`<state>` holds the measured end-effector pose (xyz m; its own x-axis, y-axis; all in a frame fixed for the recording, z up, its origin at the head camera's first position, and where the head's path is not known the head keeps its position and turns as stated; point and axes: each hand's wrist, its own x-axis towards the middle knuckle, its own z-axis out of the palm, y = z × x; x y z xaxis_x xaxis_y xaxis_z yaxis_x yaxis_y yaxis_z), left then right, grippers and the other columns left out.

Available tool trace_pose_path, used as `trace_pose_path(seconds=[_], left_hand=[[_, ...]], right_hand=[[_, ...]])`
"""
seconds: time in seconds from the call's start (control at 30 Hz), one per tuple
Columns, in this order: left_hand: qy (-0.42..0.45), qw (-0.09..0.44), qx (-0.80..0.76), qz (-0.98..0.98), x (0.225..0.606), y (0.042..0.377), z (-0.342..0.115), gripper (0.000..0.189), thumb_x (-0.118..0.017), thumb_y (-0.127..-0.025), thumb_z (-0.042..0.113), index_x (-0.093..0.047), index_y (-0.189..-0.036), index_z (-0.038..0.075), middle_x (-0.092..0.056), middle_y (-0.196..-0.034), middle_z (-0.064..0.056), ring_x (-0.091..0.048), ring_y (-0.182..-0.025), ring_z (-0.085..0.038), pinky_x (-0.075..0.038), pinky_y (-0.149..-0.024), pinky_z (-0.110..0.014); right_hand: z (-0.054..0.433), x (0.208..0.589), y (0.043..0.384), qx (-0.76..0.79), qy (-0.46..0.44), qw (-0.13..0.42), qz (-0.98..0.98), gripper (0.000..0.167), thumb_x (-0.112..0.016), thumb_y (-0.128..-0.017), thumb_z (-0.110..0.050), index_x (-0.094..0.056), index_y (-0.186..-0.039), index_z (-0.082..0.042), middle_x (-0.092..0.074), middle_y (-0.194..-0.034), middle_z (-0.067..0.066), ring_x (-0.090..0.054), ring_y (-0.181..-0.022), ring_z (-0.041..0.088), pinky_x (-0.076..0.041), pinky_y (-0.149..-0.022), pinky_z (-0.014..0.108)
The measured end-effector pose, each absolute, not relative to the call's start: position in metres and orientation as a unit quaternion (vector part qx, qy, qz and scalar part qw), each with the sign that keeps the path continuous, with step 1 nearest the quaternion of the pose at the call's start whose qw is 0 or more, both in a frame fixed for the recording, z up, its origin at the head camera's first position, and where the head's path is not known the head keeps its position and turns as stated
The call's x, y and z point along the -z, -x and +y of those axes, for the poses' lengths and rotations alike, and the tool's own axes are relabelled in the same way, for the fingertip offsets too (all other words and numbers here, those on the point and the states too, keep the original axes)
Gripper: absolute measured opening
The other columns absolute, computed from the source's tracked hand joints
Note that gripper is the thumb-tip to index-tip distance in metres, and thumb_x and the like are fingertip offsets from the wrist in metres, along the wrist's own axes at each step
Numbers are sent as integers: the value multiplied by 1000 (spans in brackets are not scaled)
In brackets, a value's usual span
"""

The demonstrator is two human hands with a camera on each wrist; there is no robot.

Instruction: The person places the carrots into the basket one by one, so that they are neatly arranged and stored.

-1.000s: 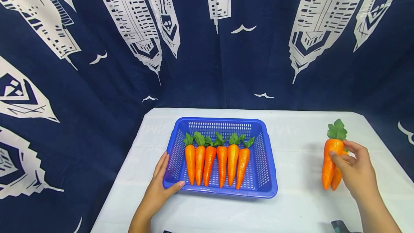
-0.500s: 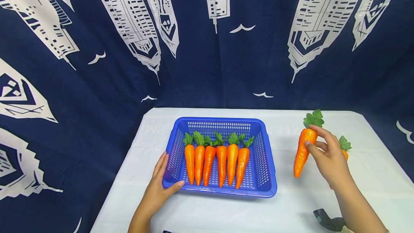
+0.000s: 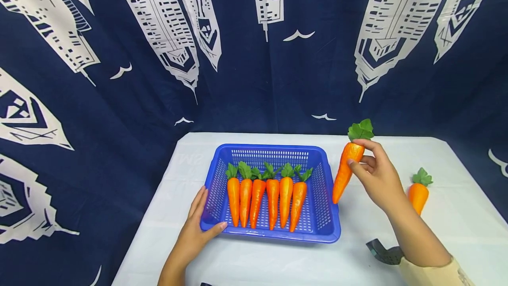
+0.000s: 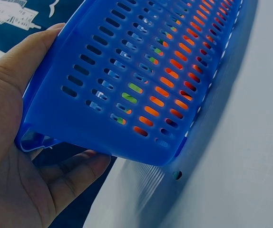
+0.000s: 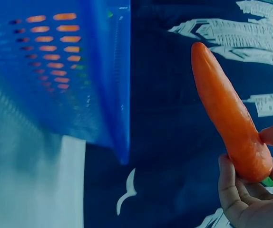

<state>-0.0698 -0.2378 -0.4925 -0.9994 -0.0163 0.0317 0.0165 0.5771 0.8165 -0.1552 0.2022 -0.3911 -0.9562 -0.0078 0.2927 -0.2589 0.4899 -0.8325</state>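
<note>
My right hand [image 3: 379, 173] pinches an orange carrot [image 3: 346, 169] with green leaves near its top, tip pointing down, just off the basket's right rim. In the right wrist view the carrot [image 5: 227, 109] sits between thumb and fingers, beside the basket wall [image 5: 98, 71]. My left hand [image 3: 193, 233] holds the front left corner of the blue plastic basket [image 3: 278, 238], thumb on the front rim and fingers along the left side. Inside the basket several carrots [image 3: 285, 202] lie in a row, leaves toward the back. Slots in the basket wall [image 4: 93, 128] show orange in the left wrist view.
Another carrot [image 3: 418, 195] lies on the white table [image 3: 278, 264] to the right, partly hidden by my right forearm. A dark strap-like piece [image 3: 382, 250] is by the right wrist. Navy cloth [image 3: 254, 92] with white buildings hangs behind the table.
My right hand has lifted one carrot away from the other on the right and carried it left to the basket's right rim. The left hand has stayed at the basket's corner.
</note>
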Motion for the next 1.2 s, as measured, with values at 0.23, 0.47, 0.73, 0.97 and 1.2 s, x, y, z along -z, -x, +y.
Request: trace_pose_path(seconds=[0.23,0.47,0.73,0.97,1.2], left_hand=[[-2,15,459,-888,492,71,-238,105,-83,-83,41,-16,-163,30,-5,-171,12,-17,-157,-36,-19,-119,-68],[-2,18,465,-885,492,71,-237,106,-84,-81,39,-17,-163,31,-5,-170,15,-17,-158,-33,-19,-120,-69],[0,21,461,-887,492,71,-237,105,-83,-82,39,-17,-163,29,-6,-171,14,-17,-158,-35,-20,-119,-69],[4,22,460,-887,493,71,-236,104,-82,-83,40,-16,-163,28,-5,-171,12,-16,-157,-36,-19,-119,-70],[4,22,462,-887,491,70,-236,104,-82,-84,40,-16,-163,27,-5,-171,12,-16,-158,-36,-18,-120,-69]], right_hand=[[178,378,165,-505,-137,133,-842,55,-66,-98,-9,-47,-149,-12,-52,-137,19,-58,-97,-13,-48,-82,1],[150,370,176,-498,-175,130,-839,53,-70,-95,-8,-52,-144,-10,-53,-129,16,-66,-102,5,-49,-85,3],[121,366,185,-489,-196,102,-844,53,-71,-94,-8,-54,-144,-11,-52,-130,15,-68,-107,30,-56,-90,16],[100,371,192,-483,-218,58,-846,50,-66,-95,-6,-53,-143,-11,-48,-137,15,-67,-107,30,-60,-93,47],[79,384,204,-463,-214,-3,-860,45,-68,-95,-13,-57,-138,-16,-53,-137,12,-66,-109,31,-63,-84,40]])
